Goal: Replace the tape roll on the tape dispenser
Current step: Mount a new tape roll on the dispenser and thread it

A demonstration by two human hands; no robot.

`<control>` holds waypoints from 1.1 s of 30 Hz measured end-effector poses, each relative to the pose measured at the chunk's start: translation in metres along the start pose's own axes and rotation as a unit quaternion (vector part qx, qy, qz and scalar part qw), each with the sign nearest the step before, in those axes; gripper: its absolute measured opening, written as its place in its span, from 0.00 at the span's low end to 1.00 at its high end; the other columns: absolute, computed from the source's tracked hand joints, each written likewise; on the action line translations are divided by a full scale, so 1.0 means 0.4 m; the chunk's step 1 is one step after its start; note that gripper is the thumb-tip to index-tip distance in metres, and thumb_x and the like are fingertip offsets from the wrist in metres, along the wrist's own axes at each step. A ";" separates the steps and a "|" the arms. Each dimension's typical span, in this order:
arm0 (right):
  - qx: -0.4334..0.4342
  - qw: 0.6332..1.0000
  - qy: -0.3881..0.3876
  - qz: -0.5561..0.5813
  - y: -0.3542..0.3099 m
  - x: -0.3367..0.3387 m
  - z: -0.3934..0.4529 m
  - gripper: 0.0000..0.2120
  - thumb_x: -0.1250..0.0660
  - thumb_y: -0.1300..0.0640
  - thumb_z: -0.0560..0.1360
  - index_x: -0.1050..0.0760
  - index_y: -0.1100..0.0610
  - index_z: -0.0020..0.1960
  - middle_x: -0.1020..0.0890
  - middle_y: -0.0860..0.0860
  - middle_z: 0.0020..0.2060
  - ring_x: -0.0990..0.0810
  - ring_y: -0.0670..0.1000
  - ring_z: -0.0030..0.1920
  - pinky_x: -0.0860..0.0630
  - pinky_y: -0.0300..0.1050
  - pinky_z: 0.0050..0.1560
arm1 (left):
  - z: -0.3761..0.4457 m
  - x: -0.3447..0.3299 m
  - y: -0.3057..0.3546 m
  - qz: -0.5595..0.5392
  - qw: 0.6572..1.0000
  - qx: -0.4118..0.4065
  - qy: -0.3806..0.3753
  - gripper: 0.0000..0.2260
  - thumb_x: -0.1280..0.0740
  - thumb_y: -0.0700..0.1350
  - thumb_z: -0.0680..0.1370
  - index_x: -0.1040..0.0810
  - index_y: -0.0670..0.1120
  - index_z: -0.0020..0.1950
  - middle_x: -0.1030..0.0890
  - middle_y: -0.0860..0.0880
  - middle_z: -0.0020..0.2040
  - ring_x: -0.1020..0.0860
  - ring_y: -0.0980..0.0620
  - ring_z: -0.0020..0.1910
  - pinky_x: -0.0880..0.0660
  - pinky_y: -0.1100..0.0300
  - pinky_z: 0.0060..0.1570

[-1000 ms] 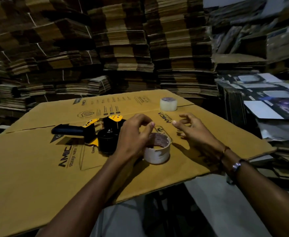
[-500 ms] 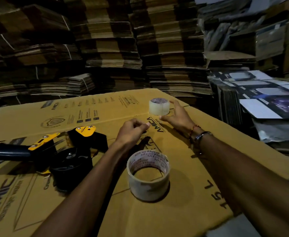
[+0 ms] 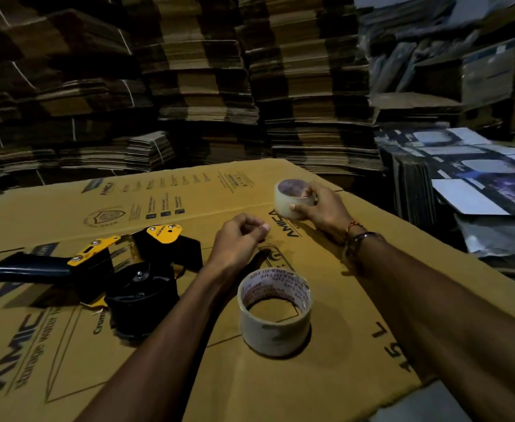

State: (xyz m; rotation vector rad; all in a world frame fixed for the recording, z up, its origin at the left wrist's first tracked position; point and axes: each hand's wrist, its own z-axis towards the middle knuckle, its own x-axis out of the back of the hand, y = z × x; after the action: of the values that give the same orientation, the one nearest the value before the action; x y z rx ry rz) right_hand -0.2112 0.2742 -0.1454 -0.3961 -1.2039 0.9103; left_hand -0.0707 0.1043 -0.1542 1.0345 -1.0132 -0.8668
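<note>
A black and yellow tape dispenser (image 3: pixel 119 269) lies on its side on the flattened cardboard sheet (image 3: pixel 67 345), its hub bare. A nearly used-up tape roll (image 3: pixel 276 312) with a printed core stands flat near the front. My right hand (image 3: pixel 320 207) grips a full clear tape roll (image 3: pixel 289 197) at the far side of the sheet, tilted a little off the cardboard. My left hand (image 3: pixel 239 240) hovers between dispenser and rolls, fingers curled loosely, holding nothing.
Tall stacks of flattened cartons (image 3: pixel 189 86) fill the background. A pile of dark printed box flats (image 3: pixel 469 178) sits at the right, close to the sheet's right edge. Bare cardboard lies in front of the dispenser.
My right hand reached the far tape roll, closed on it and tipped it up. My left hand let go of the used roll and drew its fingers in. The camera moved closer.
</note>
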 end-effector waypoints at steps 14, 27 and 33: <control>0.114 0.967 -0.072 0.217 -0.275 0.199 -0.353 0.10 0.25 0.50 0.74 0.23 0.50 0.51 0.19 0.52 0.56 0.19 0.54 0.58 0.17 0.59 0.55 | -0.287 0.134 0.174 0.010 0.992 -0.114 0.043 0.30 0.32 0.57 0.78 0.37 0.53 0.78 0.35 0.53 0.77 0.36 0.54 0.75 0.32 0.56 0.63; 0.155 0.925 -0.199 0.284 -0.449 0.141 -0.635 0.07 0.29 0.59 0.78 0.24 0.59 0.53 0.17 0.49 0.45 0.16 0.42 0.42 0.22 0.36 0.38 | -0.560 0.336 0.185 0.014 0.985 -0.168 0.039 0.25 0.28 0.55 0.74 0.29 0.58 0.70 0.22 0.60 0.61 0.22 0.63 0.60 0.20 0.64 0.53; 0.122 0.909 -0.255 0.305 -0.462 0.094 -0.678 0.12 0.30 0.50 0.76 0.23 0.55 0.57 0.18 0.55 0.57 0.17 0.52 0.58 0.17 0.47 0.53 | -0.616 0.399 0.143 -0.015 0.996 -0.092 0.007 0.33 0.29 0.62 0.73 0.34 0.58 0.76 0.25 0.53 0.69 0.25 0.54 0.67 0.23 0.56 0.62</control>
State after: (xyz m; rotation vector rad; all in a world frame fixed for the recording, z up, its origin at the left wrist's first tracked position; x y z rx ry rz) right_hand 0.1124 0.2448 -0.0869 -0.3455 -1.4396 1.7714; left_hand 0.2170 0.0387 -0.1045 0.8991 -0.8897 -0.9572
